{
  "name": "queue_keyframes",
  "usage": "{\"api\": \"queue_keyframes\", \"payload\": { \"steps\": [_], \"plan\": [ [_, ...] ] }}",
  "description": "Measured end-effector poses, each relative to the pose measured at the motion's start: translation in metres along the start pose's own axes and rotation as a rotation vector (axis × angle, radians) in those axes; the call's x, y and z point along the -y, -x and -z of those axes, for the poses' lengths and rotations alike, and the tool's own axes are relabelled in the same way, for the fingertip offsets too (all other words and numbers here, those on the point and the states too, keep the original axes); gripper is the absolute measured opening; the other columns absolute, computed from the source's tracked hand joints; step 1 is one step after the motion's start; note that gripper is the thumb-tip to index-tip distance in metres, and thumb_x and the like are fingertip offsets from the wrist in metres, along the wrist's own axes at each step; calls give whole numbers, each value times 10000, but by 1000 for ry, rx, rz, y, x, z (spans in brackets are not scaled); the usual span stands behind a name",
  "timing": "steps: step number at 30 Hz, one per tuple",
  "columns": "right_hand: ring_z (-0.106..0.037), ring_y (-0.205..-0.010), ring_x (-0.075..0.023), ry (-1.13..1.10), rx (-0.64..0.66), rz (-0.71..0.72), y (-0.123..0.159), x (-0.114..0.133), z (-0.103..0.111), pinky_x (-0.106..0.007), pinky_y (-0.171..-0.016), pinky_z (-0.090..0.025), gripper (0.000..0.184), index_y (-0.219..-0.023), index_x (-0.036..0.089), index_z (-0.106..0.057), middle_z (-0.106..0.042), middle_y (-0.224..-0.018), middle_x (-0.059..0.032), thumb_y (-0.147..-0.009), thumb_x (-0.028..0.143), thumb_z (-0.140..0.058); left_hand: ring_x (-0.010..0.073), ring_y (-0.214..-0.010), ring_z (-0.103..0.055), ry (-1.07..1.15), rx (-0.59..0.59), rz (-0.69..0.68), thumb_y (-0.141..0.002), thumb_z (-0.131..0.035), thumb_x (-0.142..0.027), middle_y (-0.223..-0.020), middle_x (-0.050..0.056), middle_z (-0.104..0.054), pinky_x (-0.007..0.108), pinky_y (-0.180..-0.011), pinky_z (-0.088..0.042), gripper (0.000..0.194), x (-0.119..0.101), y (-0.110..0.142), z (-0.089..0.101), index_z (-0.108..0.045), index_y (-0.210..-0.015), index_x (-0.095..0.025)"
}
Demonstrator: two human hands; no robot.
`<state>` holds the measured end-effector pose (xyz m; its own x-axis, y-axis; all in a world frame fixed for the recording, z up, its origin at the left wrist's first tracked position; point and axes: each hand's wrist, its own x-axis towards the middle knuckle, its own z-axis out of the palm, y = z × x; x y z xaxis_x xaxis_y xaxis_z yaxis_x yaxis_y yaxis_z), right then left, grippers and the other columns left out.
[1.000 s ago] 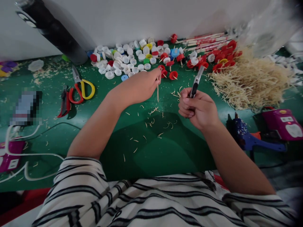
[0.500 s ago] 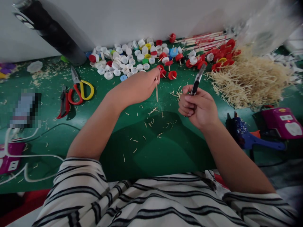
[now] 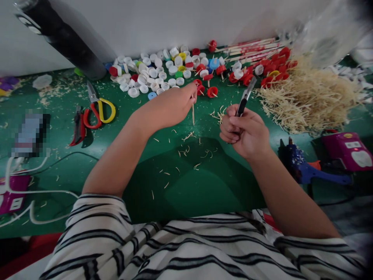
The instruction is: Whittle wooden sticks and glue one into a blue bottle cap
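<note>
My left hand (image 3: 182,102) is closed on a thin wooden stick (image 3: 193,115), whose pointed end hangs down toward the green table. At the fingertips is a red bottle cap (image 3: 197,83); whether the stick joins it is hidden. A cutter knife (image 3: 245,97) stands up from my closed right hand (image 3: 244,130), its blade pointing up and away. Another red cap (image 3: 212,92) with a short stick through it lies between the hands. Pale wood shavings (image 3: 189,136) are scattered on the table below them.
Many bottle caps (image 3: 153,73) lie along the wall. At right are a heap of wood shavings (image 3: 309,101), a blue glue gun (image 3: 305,165) and a purple power block (image 3: 348,151). Scissors (image 3: 99,111), red-handled cutters (image 3: 78,126) and a white cable (image 3: 43,191) lie at left.
My right hand and the cutter knife have shifted very slightly to the right. The left hand and the stick stay almost where they were.
</note>
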<state>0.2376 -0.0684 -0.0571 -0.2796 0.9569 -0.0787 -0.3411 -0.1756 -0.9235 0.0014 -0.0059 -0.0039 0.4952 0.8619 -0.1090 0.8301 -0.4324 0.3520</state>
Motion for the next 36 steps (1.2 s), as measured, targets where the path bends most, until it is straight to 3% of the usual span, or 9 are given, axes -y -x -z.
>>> {"api": "queue_keyframes", "payload": {
  "steps": [13, 19, 26, 30, 36],
  "plan": [
    [-230, -461, -68, 14, 5, 10, 0, -4, -1, -279, -456, -163, 267, -850, 267, -561, -321, -582, 109, -785, 294, -817, 281, -959, -742, -6, 1, 8, -1112, -400, -320, -921, 80, -713, 454, -937, -566, 264, -1, -1, 1, -617, -1233, -230],
    [-225, -451, -57, -31, -14, 49, -1, -6, -3, -264, -446, -146, 205, -777, 249, -579, -333, -568, 104, -758, 201, -778, 309, -1033, -746, 0, 5, 20, -1124, -397, -352, -934, 92, -711, 468, -967, -556, 277, -2, -1, 1, -610, -1258, -236],
    [-246, -447, -59, -38, 23, 24, -2, -5, 2, -266, -446, -161, 193, -876, 241, -642, -363, -584, 106, -800, 308, -806, 317, -1018, -748, -6, 31, 57, -1119, -391, -334, -967, 96, -715, 472, -946, -547, 270, -6, 0, 4, -598, -1258, -232],
    [-245, -431, -55, -40, 20, 51, -2, -7, 2, -259, -436, -156, 120, -811, 236, -637, -357, -544, 108, -774, 229, -751, 321, -1032, -743, -5, 30, 45, -1115, -380, -335, -971, 100, -716, 471, -944, -546, 285, -6, 0, 3, -595, -1267, -228],
    [-225, -445, -58, 49, -5, 72, -1, -8, -2, -269, -457, -178, 217, -802, 258, -572, -360, -557, 106, -763, 197, -777, 315, -1055, -733, -4, 40, 51, -1114, -375, -323, -985, 105, -717, 475, -968, -534, 301, -6, 0, 4, -595, -1293, -225]
  ]
}}
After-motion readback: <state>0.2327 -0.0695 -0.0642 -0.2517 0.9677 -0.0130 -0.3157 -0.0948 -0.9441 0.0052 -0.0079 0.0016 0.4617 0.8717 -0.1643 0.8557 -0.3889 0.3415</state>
